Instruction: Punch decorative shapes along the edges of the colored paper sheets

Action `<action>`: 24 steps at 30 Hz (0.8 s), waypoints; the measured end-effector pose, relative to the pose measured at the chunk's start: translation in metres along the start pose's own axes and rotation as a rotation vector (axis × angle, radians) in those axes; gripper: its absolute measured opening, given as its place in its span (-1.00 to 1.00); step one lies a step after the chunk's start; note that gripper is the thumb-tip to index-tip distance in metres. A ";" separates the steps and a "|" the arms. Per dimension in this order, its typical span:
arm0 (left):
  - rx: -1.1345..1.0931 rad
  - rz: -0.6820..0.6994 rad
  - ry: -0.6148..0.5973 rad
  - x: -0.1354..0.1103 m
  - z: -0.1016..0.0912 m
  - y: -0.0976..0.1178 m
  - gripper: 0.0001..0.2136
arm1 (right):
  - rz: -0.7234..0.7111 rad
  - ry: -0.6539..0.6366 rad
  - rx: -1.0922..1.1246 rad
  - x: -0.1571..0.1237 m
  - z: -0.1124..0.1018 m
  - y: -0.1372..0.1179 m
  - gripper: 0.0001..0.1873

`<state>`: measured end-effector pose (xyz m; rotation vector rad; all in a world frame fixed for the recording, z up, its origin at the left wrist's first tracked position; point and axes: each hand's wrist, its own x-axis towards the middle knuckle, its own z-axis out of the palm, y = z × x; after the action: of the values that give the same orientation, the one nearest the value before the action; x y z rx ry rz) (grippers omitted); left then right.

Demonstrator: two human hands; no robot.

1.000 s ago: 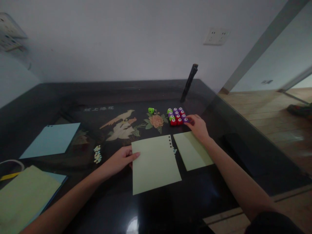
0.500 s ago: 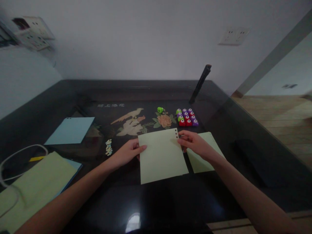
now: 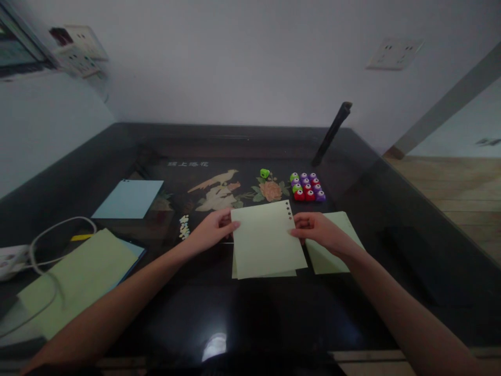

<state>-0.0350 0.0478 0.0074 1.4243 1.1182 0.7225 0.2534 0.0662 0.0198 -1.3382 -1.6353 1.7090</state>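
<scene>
pinching a pale green sheet point(image 3: 266, 241) by opposite side edges, the left hand point(image 3: 219, 227) and right hand point(image 3: 318, 230) hold it on the near side of the printed peony point(image 3: 271, 191), probably so it is braced flat with its star-shaped holes point(image 3: 289, 213) showing; eye-topped blocks point(image 3: 307, 187) sit right of the peony in tight rows, perhaps to keep them within easy reach

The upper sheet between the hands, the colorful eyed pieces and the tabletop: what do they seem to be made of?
Upper sheet: probably paper or thin card, matte; it looks flat and thin-edged.
Eyed pieces: likely plastic, perhaps slightly glossy, judging by their saturated colors and rounded, uniform shapes.
Tabletop: dark, smooth and glossy; its bright reflection suggests glass or lacquer, I can't tell which.
</scene>
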 end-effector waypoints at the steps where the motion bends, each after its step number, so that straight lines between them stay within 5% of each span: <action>1: 0.010 0.012 0.026 0.000 -0.001 0.001 -0.72 | -0.010 -0.006 -0.009 0.000 -0.001 0.000 -0.74; 9: 0.023 0.023 0.043 0.002 0.001 0.008 -0.76 | -0.019 -0.011 -0.014 -0.009 -0.001 0.001 -0.72; 15: 0.173 0.064 0.003 0.026 0.022 0.031 -0.83 | -0.065 0.314 0.039 -0.028 -0.023 0.019 -0.55; 20: 0.198 0.166 -0.068 0.073 0.058 0.061 -0.83 | -0.103 0.542 0.112 -0.054 -0.061 0.024 -0.53; 24: 0.391 0.243 -0.143 0.109 0.090 0.062 -0.81 | -0.077 0.657 0.053 -0.071 -0.086 0.036 -0.49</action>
<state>0.1000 0.1183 0.0335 1.9374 1.0197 0.5767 0.3686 0.0449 0.0244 -1.5649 -1.2274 1.0844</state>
